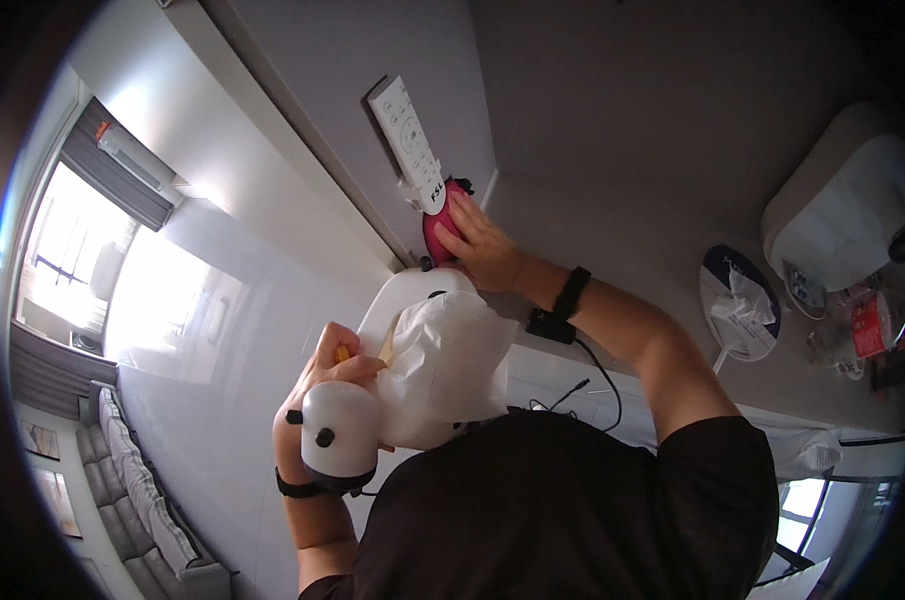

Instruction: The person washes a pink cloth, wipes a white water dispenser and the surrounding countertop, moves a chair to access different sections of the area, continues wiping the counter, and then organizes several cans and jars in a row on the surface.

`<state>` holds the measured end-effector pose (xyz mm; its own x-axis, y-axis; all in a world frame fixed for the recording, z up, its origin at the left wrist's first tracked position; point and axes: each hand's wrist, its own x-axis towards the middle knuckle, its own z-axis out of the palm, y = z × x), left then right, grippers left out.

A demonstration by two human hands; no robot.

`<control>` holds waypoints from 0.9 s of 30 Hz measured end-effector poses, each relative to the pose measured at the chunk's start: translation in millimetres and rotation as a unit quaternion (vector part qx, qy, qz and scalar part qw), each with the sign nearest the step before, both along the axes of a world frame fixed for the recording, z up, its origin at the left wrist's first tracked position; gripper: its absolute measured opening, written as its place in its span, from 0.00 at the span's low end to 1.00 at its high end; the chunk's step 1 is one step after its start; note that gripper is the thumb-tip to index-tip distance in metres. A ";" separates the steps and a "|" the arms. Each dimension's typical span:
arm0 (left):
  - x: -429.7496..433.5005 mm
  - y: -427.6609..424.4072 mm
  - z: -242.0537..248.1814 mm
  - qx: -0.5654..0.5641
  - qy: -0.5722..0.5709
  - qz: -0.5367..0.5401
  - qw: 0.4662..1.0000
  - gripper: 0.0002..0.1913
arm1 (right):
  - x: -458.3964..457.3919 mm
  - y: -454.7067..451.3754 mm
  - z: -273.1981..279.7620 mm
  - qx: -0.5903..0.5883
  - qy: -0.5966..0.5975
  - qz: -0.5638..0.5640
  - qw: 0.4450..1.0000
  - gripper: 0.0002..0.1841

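My left hand [334, 361] is closed around a small yellow object [342, 354], mostly hidden by the fingers. Beside it is a crumpled white bag or thin sheet [445, 367] over a white rounded object [392, 300] with black knobs. A white rounded device [340, 431] with black knobs and a dark base covers part of my left wrist. Farther up, my right hand [482, 244] has its fingers and thumb on a dark pink rounded object [439, 229], its far side hidden. Directly above that object, a white remote control [407, 139] sits in a wall holder.
A black adapter [550, 325] with a cable lies near my right wrist. On the grey surface at right are a hand fan [739, 304] with clear plastic on it, a large pale bin-like container [835, 210] and a red-labelled plastic bottle [872, 322]. A grey sofa [141, 502] stands at lower left.
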<state>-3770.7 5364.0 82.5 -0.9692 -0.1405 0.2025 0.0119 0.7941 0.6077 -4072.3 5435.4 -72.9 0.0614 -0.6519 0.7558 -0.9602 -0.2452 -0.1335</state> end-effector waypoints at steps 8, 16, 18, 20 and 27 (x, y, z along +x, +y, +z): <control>4.8 6.0 1.6 0.008 -0.001 0.010 1.000 0.37 | -44.4 -25.6 -16.3 0.011 -0.383 -0.096 0.919 0.44; 12.3 2.7 -9.4 0.043 0.022 0.022 0.999 0.39 | -59.3 -44.2 0.0 0.180 -0.626 -0.244 0.718 0.37; 12.1 -3.3 -13.6 0.043 0.027 0.010 0.999 0.39 | -39.1 -42.5 -32.6 0.154 -0.649 -0.158 0.728 0.31; 16.6 -9.0 -21.5 0.043 0.028 0.012 0.999 0.39 | 11.3 -20.3 -25.0 0.179 -0.615 -0.139 0.755 0.28; 18.5 -4.2 -17.7 0.026 -0.007 0.032 0.999 0.39 | 63.2 41.2 -8.4 0.251 -0.791 0.047 0.556 0.21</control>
<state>-3752.2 5359.8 64.9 -0.9605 -0.2119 0.1806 -0.0460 0.7604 0.6479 -4009.1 5476.6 -81.3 -0.3694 -0.8552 -0.3636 0.4694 0.1660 -0.8672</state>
